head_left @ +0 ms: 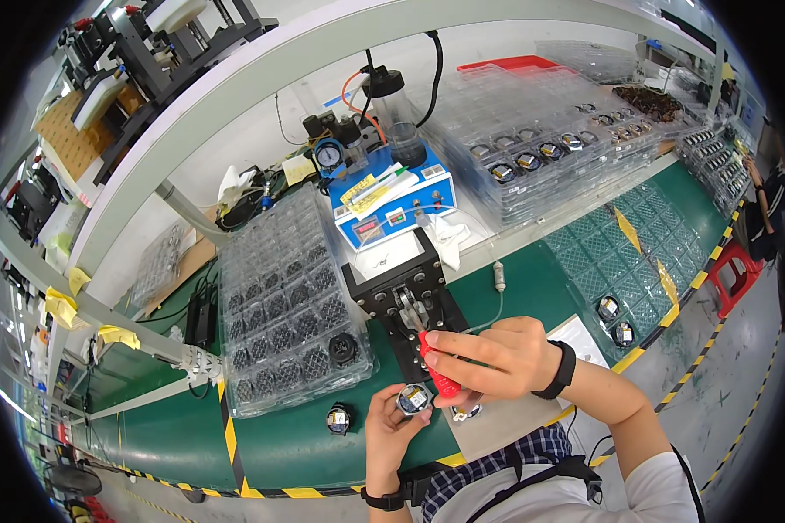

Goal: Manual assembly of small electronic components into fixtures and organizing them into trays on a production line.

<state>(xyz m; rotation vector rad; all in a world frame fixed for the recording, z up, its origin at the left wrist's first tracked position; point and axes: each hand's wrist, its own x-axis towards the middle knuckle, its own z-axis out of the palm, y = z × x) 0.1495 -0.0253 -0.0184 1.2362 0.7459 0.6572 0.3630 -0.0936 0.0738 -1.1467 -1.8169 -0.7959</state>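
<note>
My left hand [387, 440] pinches a round watch-like module [413, 399] by its rim, its face with a pale label turned up. To its right, my right hand [493, 359] is wrapped round the red clamp handle [443, 380]. The handle reaches down from a metal toggle clamp [410, 307] on a black fixture [394, 277]. Another round module [338, 418] lies on the green mat left of my left hand. A further module [467, 411] sits partly hidden below my right hand.
Left of the fixture stands a stacked clear tray [301, 305] with dark round parts. Behind it is a blue dispenser box [392, 196] with a gauge [329, 155]. Stacked clear trays [532, 174] hold modules at the back right. Striped tape [305, 492] edges the green bench [270, 436].
</note>
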